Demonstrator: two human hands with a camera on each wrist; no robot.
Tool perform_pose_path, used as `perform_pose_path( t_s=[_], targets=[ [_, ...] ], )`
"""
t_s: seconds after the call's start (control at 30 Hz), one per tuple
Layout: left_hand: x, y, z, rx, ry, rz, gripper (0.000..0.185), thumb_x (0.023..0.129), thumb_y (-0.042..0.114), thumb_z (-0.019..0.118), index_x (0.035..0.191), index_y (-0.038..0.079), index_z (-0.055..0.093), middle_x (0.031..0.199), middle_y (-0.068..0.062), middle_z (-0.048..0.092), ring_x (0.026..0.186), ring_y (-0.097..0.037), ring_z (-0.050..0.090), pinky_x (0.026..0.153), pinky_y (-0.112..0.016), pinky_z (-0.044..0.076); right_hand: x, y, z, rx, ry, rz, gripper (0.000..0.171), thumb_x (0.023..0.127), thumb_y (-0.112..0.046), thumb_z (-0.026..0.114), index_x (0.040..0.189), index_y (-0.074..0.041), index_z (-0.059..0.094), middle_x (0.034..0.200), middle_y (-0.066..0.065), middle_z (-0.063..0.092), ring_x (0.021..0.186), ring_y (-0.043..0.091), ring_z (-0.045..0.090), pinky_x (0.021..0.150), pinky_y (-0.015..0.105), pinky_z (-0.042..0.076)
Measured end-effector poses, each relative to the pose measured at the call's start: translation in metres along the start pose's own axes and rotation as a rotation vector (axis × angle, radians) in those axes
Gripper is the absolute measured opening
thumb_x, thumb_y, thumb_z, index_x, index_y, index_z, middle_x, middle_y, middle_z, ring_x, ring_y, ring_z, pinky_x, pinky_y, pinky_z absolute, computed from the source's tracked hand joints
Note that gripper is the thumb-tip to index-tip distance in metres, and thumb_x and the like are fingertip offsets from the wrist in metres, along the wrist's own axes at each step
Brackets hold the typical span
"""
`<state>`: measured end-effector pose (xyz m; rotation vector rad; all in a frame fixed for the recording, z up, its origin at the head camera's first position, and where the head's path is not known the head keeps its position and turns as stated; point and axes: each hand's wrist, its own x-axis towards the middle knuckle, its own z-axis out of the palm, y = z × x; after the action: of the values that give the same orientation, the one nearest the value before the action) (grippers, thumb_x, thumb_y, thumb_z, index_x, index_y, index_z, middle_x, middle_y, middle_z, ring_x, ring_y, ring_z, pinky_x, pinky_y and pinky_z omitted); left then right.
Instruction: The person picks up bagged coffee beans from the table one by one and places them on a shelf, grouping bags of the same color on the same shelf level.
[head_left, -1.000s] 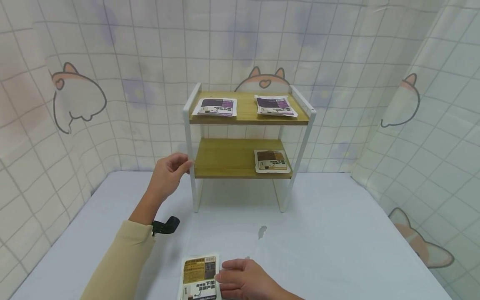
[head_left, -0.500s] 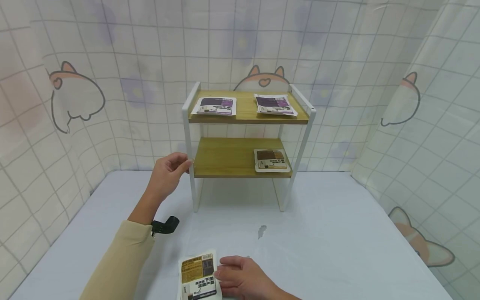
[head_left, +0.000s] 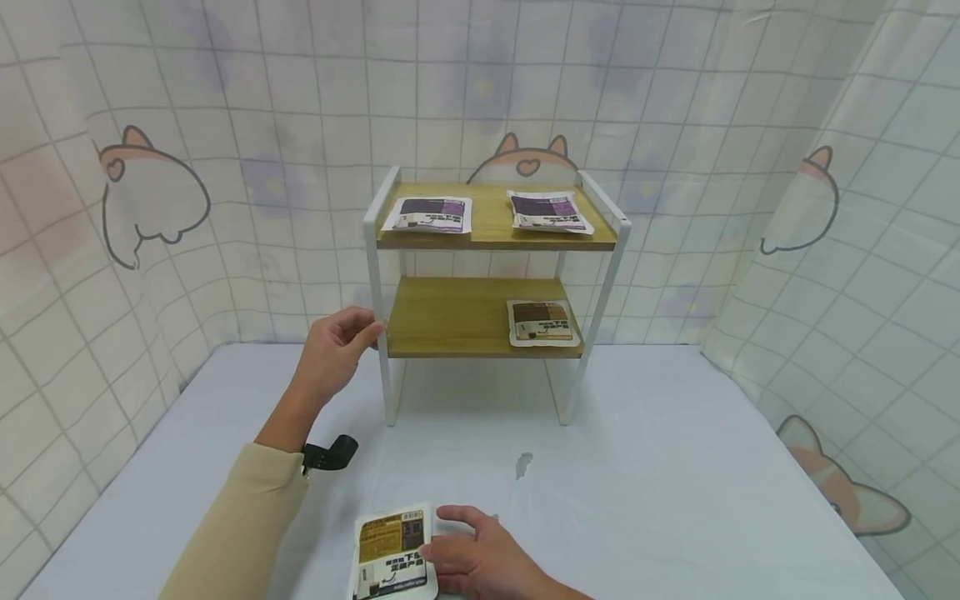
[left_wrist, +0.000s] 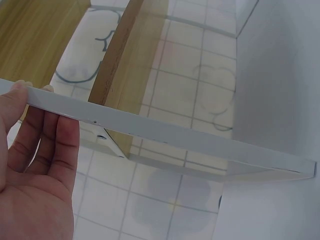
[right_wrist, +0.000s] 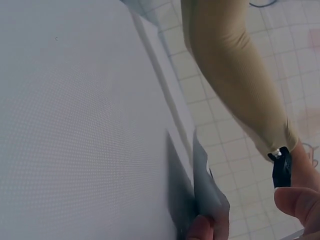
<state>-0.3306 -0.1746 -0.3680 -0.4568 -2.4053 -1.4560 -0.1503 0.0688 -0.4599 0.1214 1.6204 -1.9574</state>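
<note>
On the white table (head_left: pixel 675 467), hands grasp one rack (head_left: pixel 381 275) and one of four packets (head_left: pixel 392 552).

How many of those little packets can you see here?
4: two on the top shelf, left and right; one on the lower shelf; one under the right hand on the table.

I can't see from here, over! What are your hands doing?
Left hand steadies the rack's white post. Right hand pinches the brown packet near the table edge. Lower shelf's left side free.
</note>
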Motion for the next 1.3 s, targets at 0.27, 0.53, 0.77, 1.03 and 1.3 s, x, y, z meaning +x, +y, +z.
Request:
perform_pose_path(
  t_s=[0.27,0.53,0.77,1.03,1.3],
  targets=[
    [0.000,0.000,0.000,-0.011,-0.004,0.004,0.034,0.102,0.035,0.063,0.118,0.005,0.070,0.104,-0.012,0.072,0.093,-0.022,0.065,0.076,-0.022,0.052,0.003,-0.002,0.003,-0.084,0.005,0.014,0.068,0.092,-0.008,0.074,0.148,0.008,0.040,0.124,0.015,0.070,0.111,0.026,0.070,0.093,0.042,0.059],
    [-0.001,0.001,0.000,-0.009,0.000,0.008,0.033,0.102,0.035,0.063,0.116,0.006,0.070,0.102,-0.012,0.072,0.092,-0.022,0.065,0.074,-0.025,0.052,0.007,0.000,0.005,-0.072,0.008,0.027,0.063,0.092,-0.004,0.072,0.145,0.013,0.041,0.126,0.017,0.070,0.116,0.029,0.069,0.095,0.044,0.058],
    [-0.001,0.001,0.000,-0.007,0.000,0.002,0.034,0.102,0.035,0.063,0.118,0.005,0.070,0.104,-0.012,0.073,0.093,-0.022,0.065,0.075,-0.024,0.052,0.005,-0.002,0.006,0.003,-0.023,0.050,0.061,0.095,-0.004,0.067,0.145,0.016,0.039,0.128,0.018,0.067,0.119,0.034,0.067,0.095,0.045,0.057],
    [-0.001,0.002,0.000,-0.013,0.001,-0.009,0.036,0.102,0.035,0.063,0.118,0.004,0.070,0.104,-0.012,0.072,0.093,-0.021,0.064,0.075,-0.029,0.052,0.015,0.001,0.011,-0.092,0.017,0.042,0.060,0.087,-0.002,0.078,0.140,0.007,0.050,0.117,0.011,0.073,0.106,0.024,0.072,0.088,0.039,0.061],
    [0.000,0.001,0.001,-0.016,-0.002,-0.007,0.036,0.102,0.035,0.063,0.118,0.003,0.069,0.104,-0.013,0.072,0.093,-0.019,0.064,0.075,-0.024,0.051,0.022,0.004,0.012,-0.098,0.059,0.002,0.064,0.081,0.009,0.079,0.138,0.006,0.051,0.111,0.013,0.076,0.101,0.027,0.074,0.085,0.040,0.061]
  ],
)
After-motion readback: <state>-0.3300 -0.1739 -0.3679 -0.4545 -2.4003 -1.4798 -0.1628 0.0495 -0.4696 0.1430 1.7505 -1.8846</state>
